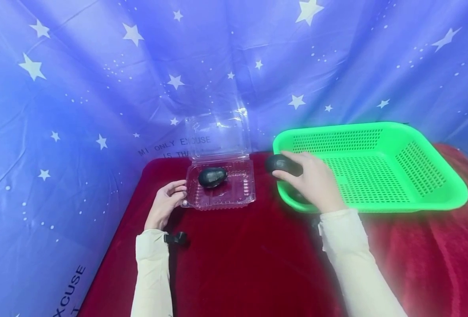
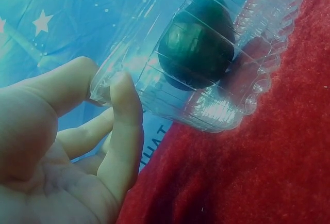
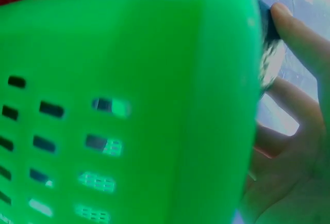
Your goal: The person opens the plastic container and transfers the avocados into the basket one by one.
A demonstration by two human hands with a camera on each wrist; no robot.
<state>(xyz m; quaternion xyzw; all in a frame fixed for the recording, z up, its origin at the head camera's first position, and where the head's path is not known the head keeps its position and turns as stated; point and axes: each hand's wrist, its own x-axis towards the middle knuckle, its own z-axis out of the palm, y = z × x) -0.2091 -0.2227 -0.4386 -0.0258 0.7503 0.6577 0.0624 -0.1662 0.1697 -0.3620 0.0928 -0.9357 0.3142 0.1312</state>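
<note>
A clear plastic clamshell box [image 1: 239, 193] stands on the red cloth with its lid [image 1: 218, 134] raised at the back. In its base lies a dark avocado [image 1: 212, 177], seen through the ribbed wall in the left wrist view. My left hand [image 1: 168, 200] pinches the box's near left corner between thumb and finger, clearest in the left wrist view. A second dark avocado [image 1: 280, 164] is gripped by my right hand [image 1: 315, 178] at the left rim of the green basket [image 1: 424, 205]. The basket wall partly hides that avocado in the right wrist view.
Red cloth [image 1: 234, 264] covers the table. Behind it and along the left hangs a blue curtain [image 1: 218, 53] with white stars, close behind the box's lid. The perforated basket takes up the right side. A black strap [image 1: 176, 238] sits at the left wrist.
</note>
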